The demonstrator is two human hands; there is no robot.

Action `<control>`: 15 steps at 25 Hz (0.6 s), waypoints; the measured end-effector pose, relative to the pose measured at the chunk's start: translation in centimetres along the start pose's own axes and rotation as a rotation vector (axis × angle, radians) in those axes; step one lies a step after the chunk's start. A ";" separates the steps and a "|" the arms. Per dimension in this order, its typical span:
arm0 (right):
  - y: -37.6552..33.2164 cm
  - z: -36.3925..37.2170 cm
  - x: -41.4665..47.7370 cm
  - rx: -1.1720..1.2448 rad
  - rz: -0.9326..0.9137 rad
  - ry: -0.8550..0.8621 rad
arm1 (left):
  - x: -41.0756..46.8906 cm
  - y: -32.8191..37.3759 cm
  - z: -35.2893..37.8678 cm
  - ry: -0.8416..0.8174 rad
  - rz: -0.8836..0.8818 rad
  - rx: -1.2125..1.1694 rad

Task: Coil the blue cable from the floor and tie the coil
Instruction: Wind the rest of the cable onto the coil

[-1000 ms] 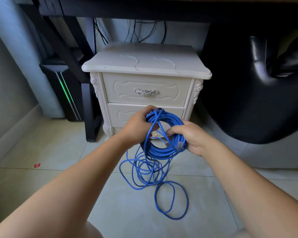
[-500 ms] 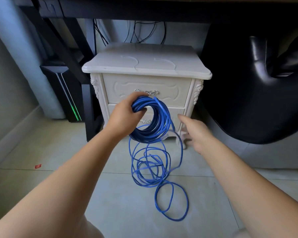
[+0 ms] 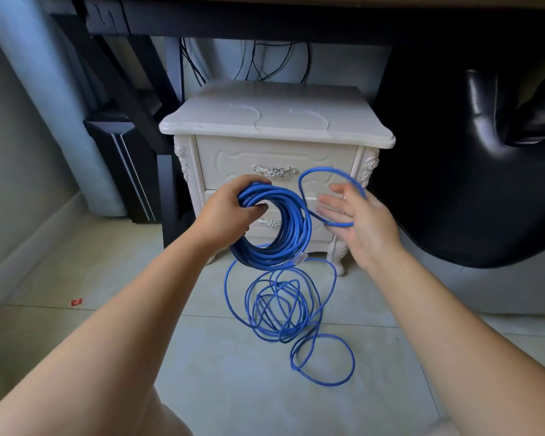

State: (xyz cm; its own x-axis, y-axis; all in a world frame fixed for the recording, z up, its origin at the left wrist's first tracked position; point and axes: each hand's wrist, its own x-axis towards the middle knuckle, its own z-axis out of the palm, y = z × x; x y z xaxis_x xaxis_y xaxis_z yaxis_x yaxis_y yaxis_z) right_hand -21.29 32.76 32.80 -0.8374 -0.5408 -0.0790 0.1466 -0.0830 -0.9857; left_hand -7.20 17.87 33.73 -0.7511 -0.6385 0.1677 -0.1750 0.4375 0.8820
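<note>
My left hand [image 3: 225,215] grips the top left of a thick coil of blue cable [image 3: 288,234], held upright in front of the white nightstand. A clear plug end shows at the coil's lower right. My right hand [image 3: 357,221] is to the right of the coil with fingers spread straight, and a single fresh loop of the cable [image 3: 315,174] is draped around those fingers. Below the coil, several loose turns of the same cable [image 3: 280,313] lie tangled on the tiled floor, with one wide loop nearest me.
The white nightstand [image 3: 274,121] with two drawers stands right behind my hands. A black leather chair [image 3: 472,171] fills the right side. A black computer tower [image 3: 123,171] and a dark desk leg stand at the left. A small red scrap [image 3: 76,301] lies on the floor.
My left hand lifted the coil higher, clear of the floor tangle. My right hand let go, swung out to the right and now carries a new loop over its straight fingers.
</note>
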 end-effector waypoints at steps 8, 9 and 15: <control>0.8 -1.8 -0.1 -0.178 0.299 -0.082 | 0.6 -1.9 -0.8 0.030 0.082 0.388; 0.3 -1.5 0.2 -0.161 0.232 -0.018 | 0.6 -1.9 -0.9 0.012 0.123 0.430; 0.7 -0.1 -0.2 -0.454 -0.174 -0.277 | 0.5 -0.8 -1.0 -0.046 0.349 0.565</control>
State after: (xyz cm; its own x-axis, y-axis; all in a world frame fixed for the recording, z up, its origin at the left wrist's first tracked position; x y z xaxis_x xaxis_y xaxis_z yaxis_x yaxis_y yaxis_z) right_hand -21.07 32.87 32.12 -0.6504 -0.7562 0.0725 -0.2742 0.1447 -0.9507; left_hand -6.85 16.59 33.57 -0.8486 -0.3767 0.3714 -0.2137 0.8864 0.4106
